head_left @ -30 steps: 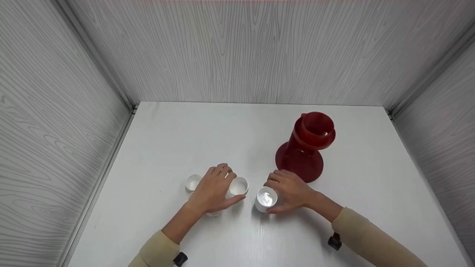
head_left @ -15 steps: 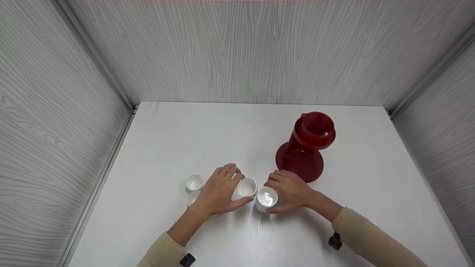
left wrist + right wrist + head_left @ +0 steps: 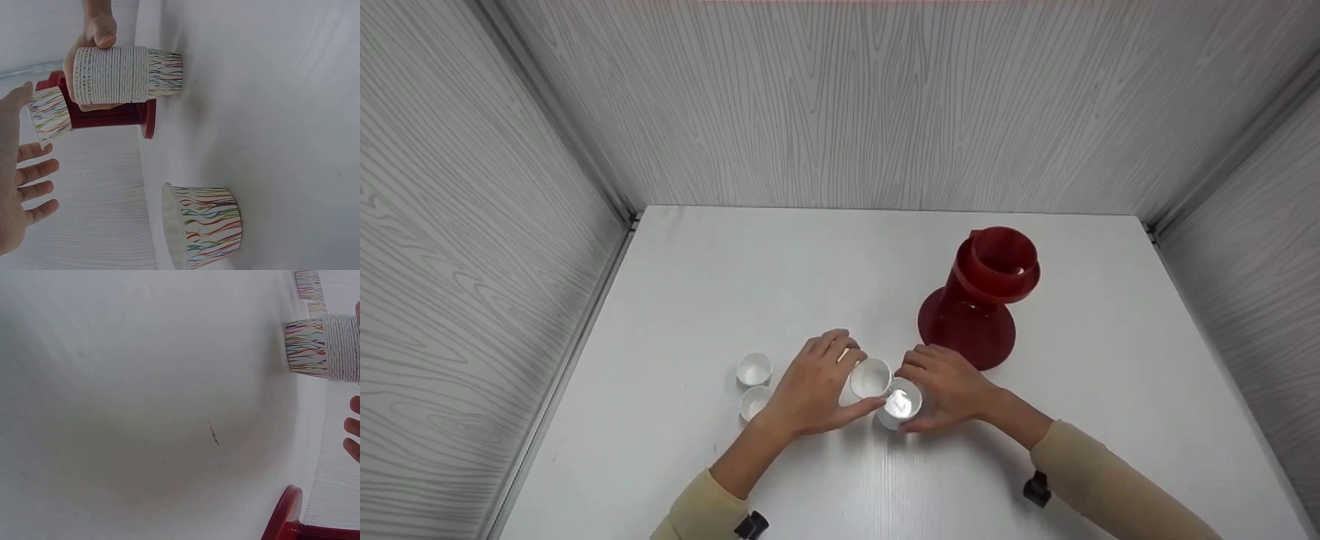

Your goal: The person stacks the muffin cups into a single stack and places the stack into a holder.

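Note:
A small white paper cup [image 3: 871,377] with wavy coloured stripes [image 3: 49,115] is pinched between the thumb and index finger of my left hand [image 3: 814,386]. In the left wrist view the other fingers are spread apart. My right hand [image 3: 949,386] grips a tall stack of nested paper cups [image 3: 118,76], which stands upright on the table. The held cup is raised to the height of the stack's top and overlaps its rim in the head view. Two single paper cups, one farther back [image 3: 754,369] and one nearer [image 3: 753,403], stand left of my left hand.
A red stand [image 3: 971,330] with a round base and a ring-shaped top [image 3: 1003,255] is on the white table [image 3: 780,262], just beyond my right hand. Grey wood-grain panels [image 3: 840,105] enclose the table at the back and both sides.
My left hand has moved right with its paper cup, from apart from the stack to its rim. More of the cups at left now shows. The right hand and stack have stayed put.

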The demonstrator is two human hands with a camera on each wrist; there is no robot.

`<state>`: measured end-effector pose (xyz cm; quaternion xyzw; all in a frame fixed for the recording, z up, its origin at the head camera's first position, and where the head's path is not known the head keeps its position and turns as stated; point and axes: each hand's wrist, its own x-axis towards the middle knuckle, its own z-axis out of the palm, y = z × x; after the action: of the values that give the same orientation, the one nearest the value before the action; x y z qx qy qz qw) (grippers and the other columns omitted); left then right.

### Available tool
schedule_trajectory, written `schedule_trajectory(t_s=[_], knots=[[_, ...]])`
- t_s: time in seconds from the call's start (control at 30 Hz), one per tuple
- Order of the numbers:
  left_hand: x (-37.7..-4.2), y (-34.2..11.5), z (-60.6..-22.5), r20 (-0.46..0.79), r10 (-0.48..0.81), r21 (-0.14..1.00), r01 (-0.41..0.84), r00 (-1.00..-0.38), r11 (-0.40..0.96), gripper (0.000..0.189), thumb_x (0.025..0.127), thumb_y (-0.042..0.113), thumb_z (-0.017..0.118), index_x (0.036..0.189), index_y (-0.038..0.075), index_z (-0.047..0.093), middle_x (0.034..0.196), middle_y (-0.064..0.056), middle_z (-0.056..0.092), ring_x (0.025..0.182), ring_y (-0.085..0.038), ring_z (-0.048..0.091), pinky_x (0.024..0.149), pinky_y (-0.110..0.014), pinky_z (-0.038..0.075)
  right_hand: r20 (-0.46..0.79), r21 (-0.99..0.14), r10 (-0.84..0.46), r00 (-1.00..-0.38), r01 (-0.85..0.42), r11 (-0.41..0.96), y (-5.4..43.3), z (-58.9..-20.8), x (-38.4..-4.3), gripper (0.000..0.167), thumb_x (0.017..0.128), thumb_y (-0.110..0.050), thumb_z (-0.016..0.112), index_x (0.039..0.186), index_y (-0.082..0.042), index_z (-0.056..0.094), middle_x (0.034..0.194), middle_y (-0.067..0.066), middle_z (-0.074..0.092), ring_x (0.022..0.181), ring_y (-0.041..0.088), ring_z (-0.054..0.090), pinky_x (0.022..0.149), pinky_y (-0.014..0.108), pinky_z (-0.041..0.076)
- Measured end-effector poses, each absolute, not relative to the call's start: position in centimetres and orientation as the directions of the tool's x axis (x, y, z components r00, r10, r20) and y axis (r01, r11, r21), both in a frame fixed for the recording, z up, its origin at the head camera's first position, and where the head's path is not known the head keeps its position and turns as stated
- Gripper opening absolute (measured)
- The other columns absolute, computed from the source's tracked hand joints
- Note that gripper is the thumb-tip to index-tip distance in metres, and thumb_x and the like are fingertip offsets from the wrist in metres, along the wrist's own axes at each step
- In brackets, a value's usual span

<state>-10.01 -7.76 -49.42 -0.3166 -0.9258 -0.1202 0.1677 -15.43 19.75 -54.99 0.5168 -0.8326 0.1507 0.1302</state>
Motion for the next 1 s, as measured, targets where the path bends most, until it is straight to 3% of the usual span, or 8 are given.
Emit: schedule_trajectory(t_s=[0.43,0.73,1.0], knots=[[-9.9,-6.1,-49.8,0.39,0.578,0.101,0.657,-0.716,0.747,0.06,0.094,0.071,0.061,0.117,0.016,0.07,0.121,0.0,0.069,0.129,-0.022,0.061,0.108,-0.037,0.053,0.356,-0.106,-0.822,-0.444,-0.893,0.437,19.8,-55.0,-15.4,0.071,0.077,-0.078,0.074,0.115,-0.019,0.068,0.102,-0.005,0.07,0.089,0.012,0.06,0.08,0.028,0.059],[-10.1,-5.3,-49.8,0.42,0.595,0.082,0.682,-0.685,0.727,0.059,0.092,0.07,0.063,0.116,0.016,0.069,0.121,0.0,0.068,0.128,-0.022,0.061,0.106,-0.036,0.054,0.382,-0.143,-0.809,-0.447,-0.893,0.426,20.1,-55.1,-15.4,0.071,0.074,-0.077,0.078,0.115,-0.02,0.069,0.1,-0.006,0.07,0.087,0.01,0.06,0.08,0.027,0.058],[-9.9,-5.0,-50.2,0.396,0.604,0.072,0.679,-0.692,0.73,0.061,0.094,0.072,0.06,0.117,0.016,0.069,0.122,-0.001,0.069,0.129,-0.022,0.061,0.107,-0.037,0.054,0.413,-0.131,-0.804,-0.428,-0.902,0.412,20.2,-55.2,-15.4,0.07,0.071,-0.075,0.082,0.108,-0.018,0.07,0.096,-0.005,0.068,0.085,0.011,0.058,0.076,0.027,0.056]])
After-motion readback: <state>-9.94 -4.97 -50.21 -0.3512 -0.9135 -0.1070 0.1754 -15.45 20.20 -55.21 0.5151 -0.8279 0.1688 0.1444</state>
